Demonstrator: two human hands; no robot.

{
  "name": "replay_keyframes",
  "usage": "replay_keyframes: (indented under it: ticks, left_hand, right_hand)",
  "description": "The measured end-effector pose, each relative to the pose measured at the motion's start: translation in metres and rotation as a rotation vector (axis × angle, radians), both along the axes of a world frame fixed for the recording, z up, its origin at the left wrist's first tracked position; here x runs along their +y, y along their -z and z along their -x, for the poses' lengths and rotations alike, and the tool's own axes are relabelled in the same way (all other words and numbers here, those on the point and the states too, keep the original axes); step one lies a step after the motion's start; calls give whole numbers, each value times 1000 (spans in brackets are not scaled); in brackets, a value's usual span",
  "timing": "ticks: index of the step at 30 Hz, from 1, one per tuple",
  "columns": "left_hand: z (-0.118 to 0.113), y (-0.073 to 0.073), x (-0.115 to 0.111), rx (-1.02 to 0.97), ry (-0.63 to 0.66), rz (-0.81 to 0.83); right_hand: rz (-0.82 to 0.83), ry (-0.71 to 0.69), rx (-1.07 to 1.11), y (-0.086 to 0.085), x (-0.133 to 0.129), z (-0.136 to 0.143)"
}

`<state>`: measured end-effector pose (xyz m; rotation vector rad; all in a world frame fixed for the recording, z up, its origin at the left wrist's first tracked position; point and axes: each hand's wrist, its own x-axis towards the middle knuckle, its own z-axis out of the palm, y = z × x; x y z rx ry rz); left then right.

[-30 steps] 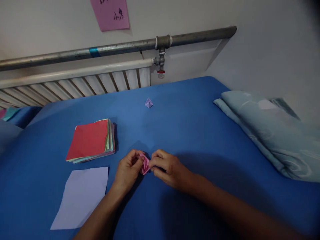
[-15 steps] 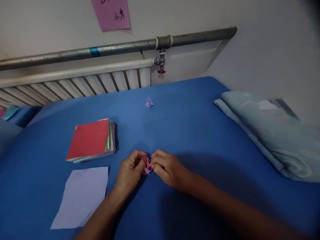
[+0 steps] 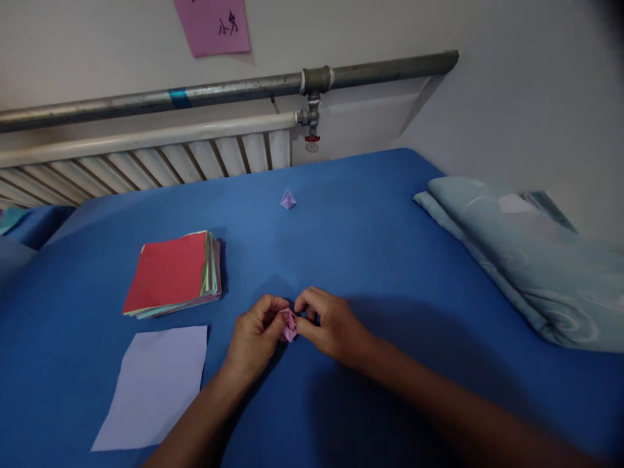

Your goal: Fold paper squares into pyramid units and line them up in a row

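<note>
A small pink folded paper [image 3: 289, 325] is held just above the blue surface, in the lower middle of the view. My left hand [image 3: 257, 335] pinches its left side between thumb and fingers. At its right side is my right hand [image 3: 329, 325], with the thumb against the folds and the index finger curled above them. The fingertips hide part of the folded paper. Farther back, a small lilac folded paper piece [image 3: 288, 199] sits by itself, apart from both hands.
On the left lies a stack of coloured paper [image 3: 168, 270], red on top, with a lilac sheet [image 3: 153, 387] in front. A folded pale-blue patterned cloth [image 3: 511, 260] lies at the right. A radiator [image 3: 185, 159] and metal pipe [image 3: 234, 91] run behind the blue surface [image 3: 351, 234].
The right index finger has lifted and curled back from the pink paper, while the thumb stays against it. The left hand keeps its pinch. The whole view has shifted slightly.
</note>
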<state>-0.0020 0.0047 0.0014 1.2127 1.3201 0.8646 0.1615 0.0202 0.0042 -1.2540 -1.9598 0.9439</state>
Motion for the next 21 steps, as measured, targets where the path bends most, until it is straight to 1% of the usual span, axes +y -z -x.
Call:
replay_keyframes:
  ticks: [4,7,10,16,18,21]
  left_hand:
    - [-2,0,-1,-44,18,16]
    - [-3,-2,-1,-49,15,31]
    - [-3,-3,-1,5,26,33]
    - [-2,-5,0,97,56,4]
    - [-2,-6,1,153,68,-17]
    - [-2,-10,1,254,120,-69]
  right_hand:
    - [-17,-30,-32,0,0,1]
    - [-23,-61,-126,0,-1,0]
    - [-20,-68,-204,0,-1,0]
    - [-52,-98,-279,-1,0,1]
    - [-63,-97,-296,-1,0,1]
    - [-83,-96,-320,-2,0,1]
